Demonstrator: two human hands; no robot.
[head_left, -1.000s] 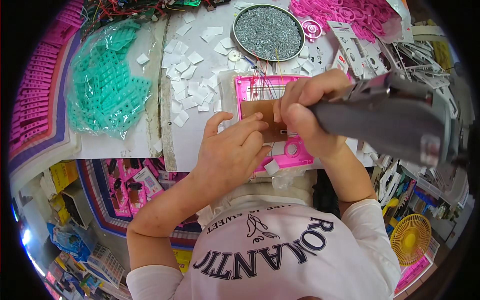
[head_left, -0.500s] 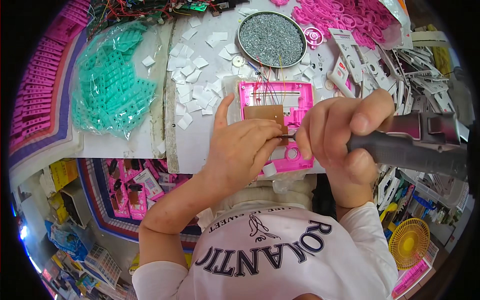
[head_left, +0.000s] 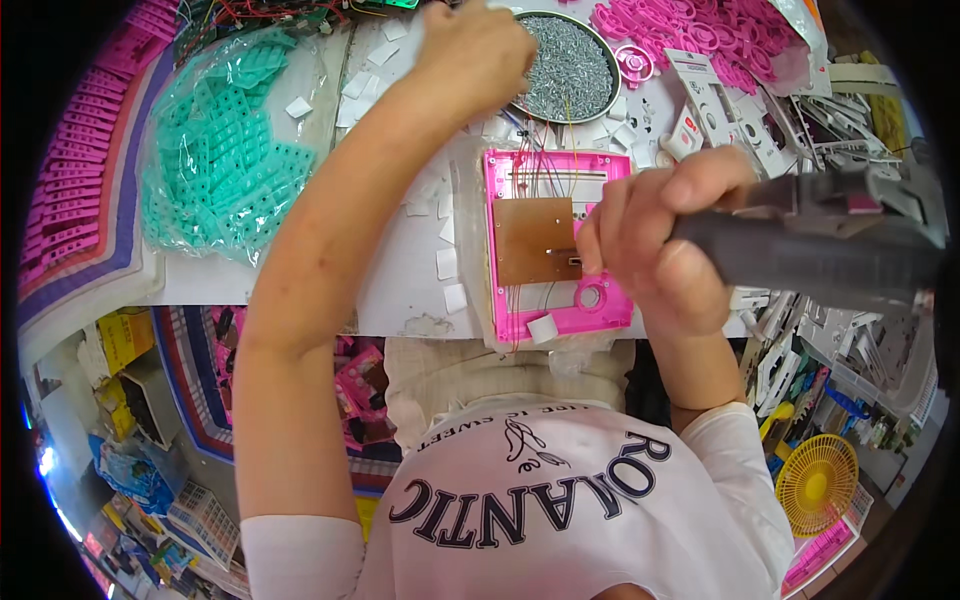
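My left hand point(head_left: 475, 58) reaches to the far side, over the left rim of a round pan point(head_left: 612, 60) of small silvery screws. Its fingertips are hidden, so whether it pinches any screws does not show. The fingers of my right hand point(head_left: 665, 235) are wrapped round a dark grey power screwdriver point(head_left: 790, 240), held sideways. Its tip end is near the right edge of a brown circuit board point(head_left: 530, 235). That board lies inside a pink plastic housing point(head_left: 610, 310), with thin coloured wires running out at the top.
A clear bag of turquoise plastic parts point(head_left: 220, 170) lies at the left. Pink ring-shaped parts point(head_left: 700, 40) are heaped at the far right, white panels point(head_left: 715, 105) nearer. White paper squares point(head_left: 447, 264) are scattered left of the housing. A yellow basket point(head_left: 818, 485) stands lower right.
My left hand has left the circuit board and moved far forward to the pan of screws. My right hand and the screwdriver have shifted slightly. More of the board now shows.
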